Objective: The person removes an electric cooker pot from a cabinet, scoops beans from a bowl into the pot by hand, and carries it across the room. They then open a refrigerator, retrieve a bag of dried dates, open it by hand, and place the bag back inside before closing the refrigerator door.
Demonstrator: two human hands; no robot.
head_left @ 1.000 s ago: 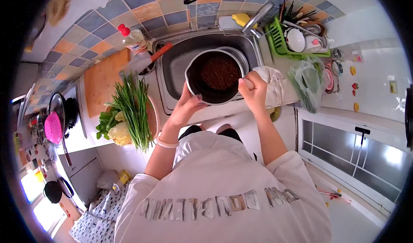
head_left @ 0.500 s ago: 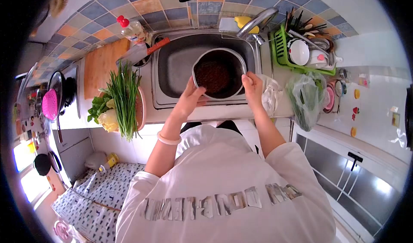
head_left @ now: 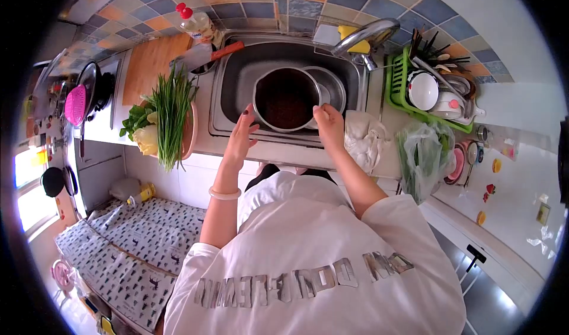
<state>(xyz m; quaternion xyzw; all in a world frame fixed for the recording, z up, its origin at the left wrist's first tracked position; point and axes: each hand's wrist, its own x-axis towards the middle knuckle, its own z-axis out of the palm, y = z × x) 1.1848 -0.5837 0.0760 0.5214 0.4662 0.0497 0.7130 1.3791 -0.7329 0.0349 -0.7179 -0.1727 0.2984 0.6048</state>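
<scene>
A metal pot (head_left: 287,100) with dark reddish-brown contents is over the sink basin (head_left: 237,77). My right hand (head_left: 329,124) is closed at the pot's right side, where its handle is hidden by the fingers. At the pot's lower left, my left hand (head_left: 239,136) has its fingers spread, close to the rim and not wrapped round it. A round metal lid or dish (head_left: 336,89) lies in the sink, partly behind the pot. Above the basin's right side reaches the faucet (head_left: 367,33).
Chives (head_left: 169,119) and leafy greens fill a basket on the left, near a cutting board (head_left: 148,62) and a cleaver (head_left: 195,56). On the right are a white cloth (head_left: 363,136), a green dish rack (head_left: 398,83) and a plastic bag (head_left: 422,154) holding greens.
The pot has moved left and lower into the sink, uncovering the round metal piece. My left hand has come off the pot's side and its fingers have spread. The view has shifted.
</scene>
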